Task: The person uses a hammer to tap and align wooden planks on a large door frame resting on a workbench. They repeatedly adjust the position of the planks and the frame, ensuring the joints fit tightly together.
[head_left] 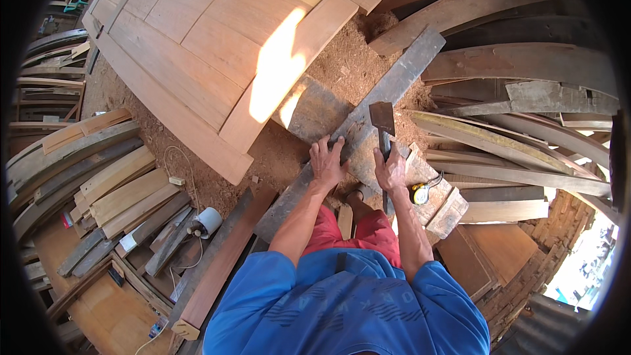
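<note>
A long grey wooden plank [401, 79] lies aslant in front of me across rough wooden blocks. My left hand [327, 164] is clamped over it, fingertips at one edge and thumb towards the other. Just right of the plank, my right hand [392, 169] is closed round the dark handle of a hatchet-like tool [382, 118]. Its flat, brownish head points away from me, and the lower handle reaches back towards my knees. The head's exact kind is hard to make out. A yellow tape measure [420, 194] sits on the worn block [437, 204] beside my right wrist.
A large panelled wooden door [197, 33] lies ahead to the left, partly sunlit. Curved boards [513, 69] are stacked at right, and more timber [125, 190] at left. A white motor-like tool [209, 221] with a cord stands near a reddish beam [227, 260]. Sawdust [279, 158] covers the ground.
</note>
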A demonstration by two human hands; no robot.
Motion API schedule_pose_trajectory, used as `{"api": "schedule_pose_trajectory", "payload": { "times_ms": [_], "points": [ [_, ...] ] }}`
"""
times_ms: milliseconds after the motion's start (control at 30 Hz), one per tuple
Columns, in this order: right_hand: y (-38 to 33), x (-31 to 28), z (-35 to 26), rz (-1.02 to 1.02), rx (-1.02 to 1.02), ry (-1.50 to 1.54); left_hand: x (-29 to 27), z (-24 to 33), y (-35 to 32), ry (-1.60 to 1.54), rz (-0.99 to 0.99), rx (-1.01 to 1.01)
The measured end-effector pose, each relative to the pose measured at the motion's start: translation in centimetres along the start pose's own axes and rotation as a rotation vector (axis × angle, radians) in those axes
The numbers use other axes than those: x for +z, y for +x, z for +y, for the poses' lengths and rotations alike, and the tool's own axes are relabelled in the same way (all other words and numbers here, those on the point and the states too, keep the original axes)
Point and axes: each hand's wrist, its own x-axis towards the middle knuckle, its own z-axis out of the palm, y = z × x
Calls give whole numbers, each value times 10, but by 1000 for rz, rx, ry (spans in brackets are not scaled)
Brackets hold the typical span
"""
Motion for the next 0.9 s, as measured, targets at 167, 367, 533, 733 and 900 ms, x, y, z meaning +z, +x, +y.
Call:
{"api": "schedule_pose_trajectory", "payload": {
  "times_ms": [167,367,533,733,900],
  "points": [
    [4,0,0,-32,41,-7,-5,-4,2,3,-37,6],
    [26,1,11,-120,52,-74,1,-1,2,15,-3,40],
    [22,-11,-17,-112,99,-107,-2,0,9,48,43,36],
    [32,2,5,-183,111,-137,3,1,-9,58,-15,-15],
    [31,13,14,-210,124,-169,1,-14,-19,0,42,51]
  ]
}}
